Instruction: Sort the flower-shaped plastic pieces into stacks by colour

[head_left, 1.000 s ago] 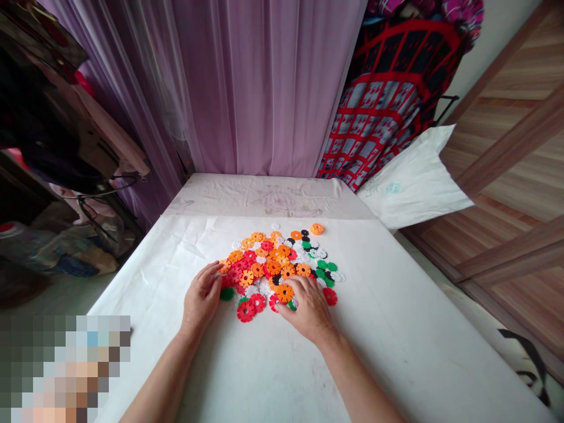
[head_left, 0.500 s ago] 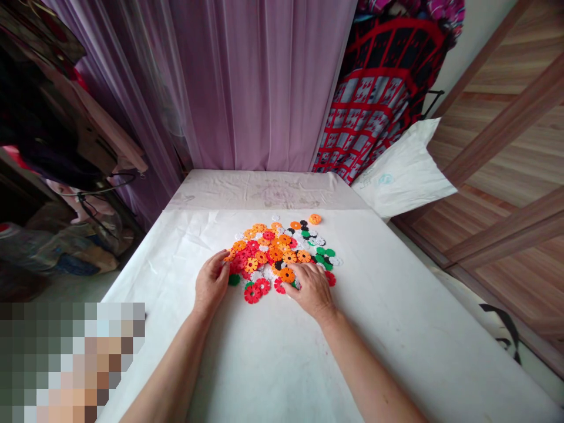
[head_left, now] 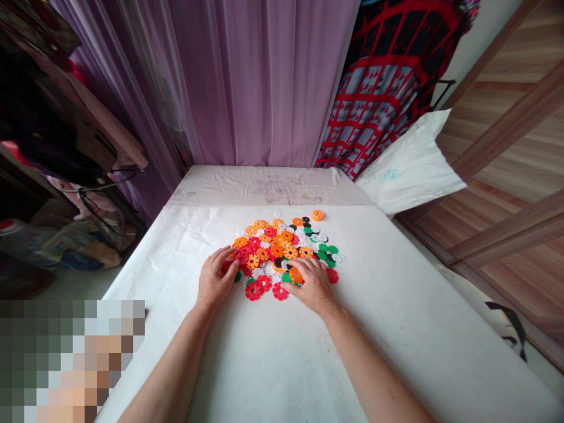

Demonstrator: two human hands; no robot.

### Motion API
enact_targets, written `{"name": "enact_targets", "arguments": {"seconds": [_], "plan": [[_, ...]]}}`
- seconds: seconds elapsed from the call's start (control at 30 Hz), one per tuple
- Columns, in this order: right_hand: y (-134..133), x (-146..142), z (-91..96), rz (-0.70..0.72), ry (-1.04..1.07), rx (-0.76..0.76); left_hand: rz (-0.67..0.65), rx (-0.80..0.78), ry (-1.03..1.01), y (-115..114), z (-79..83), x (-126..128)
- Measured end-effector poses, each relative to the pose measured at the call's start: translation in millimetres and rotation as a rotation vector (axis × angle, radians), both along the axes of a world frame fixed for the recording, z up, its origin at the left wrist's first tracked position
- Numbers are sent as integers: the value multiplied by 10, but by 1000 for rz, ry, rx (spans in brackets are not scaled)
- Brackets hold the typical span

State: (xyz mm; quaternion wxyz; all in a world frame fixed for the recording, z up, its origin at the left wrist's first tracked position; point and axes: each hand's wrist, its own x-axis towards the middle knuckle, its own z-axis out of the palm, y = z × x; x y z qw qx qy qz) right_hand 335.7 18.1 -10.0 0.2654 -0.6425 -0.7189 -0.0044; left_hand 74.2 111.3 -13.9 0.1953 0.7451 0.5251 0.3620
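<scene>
Here, left hand (head_left: 217,277) thumb and fingers apart | right hand (head_left: 314,285) curled round orange disc (head_left: 296,274), pinch can't be told | disc probably light, stiff, slightly slick; best taken by notched rim | disc pile (head_left: 263,254) beyond, on tabletop (head_left: 259,358)

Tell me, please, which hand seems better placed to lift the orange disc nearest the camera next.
Probably the right grip: the orange disc sits between its thumb and fingers, while the left grip is at the left edge of the pile.
</scene>
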Motion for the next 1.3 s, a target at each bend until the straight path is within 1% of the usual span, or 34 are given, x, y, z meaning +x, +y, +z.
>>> {"name": "enact_targets", "arguments": {"seconds": [0.1,0.27,0.33,0.43,0.53,0.6,0.7,0.77,0.87,1.0,1.07,1.1,1.17,1.23,1.3], "plan": [[-27,10,23,2,-14,-18,-64,16,118,-28,4,-19],[-61,54,31,9,-56,-20,-300,28,439,-158,9,2],[-58,80,26,3,-56,-15,-340,31,507,-204,5,43],[-54,85,34,-9,-25,26,-303,44,538,-242,-6,110],[-105,-40,71,30,48,123,-252,63,527,-258,-17,146],[-183,-201,97,130,96,147,-247,66,517,-263,-22,150],[-310,-444,105,334,135,56,-242,56,514,-264,-28,144],[-353,-518,82,398,134,11,-235,56,518,-262,-32,142],[-317,-442,10,359,106,17,-235,66,521,-263,-35,145],[-176,-163,-93,195,69,86,-233,58,541,-266,-36,148],[-138,-67,-114,140,55,129,-234,59,548,-266,-37,149],[-135,-48,-113,132,54,147,-234,61,549,-266,-38,151],[-153,-72,-91,160,60,159,-230,62,546,-266,-39,158],[-187,-153,-52,211,59,133,-213,64,541,-266,-42,170],[-215,-247,-14,224,47,93,-190,75,539,-265,-48,182]]}}
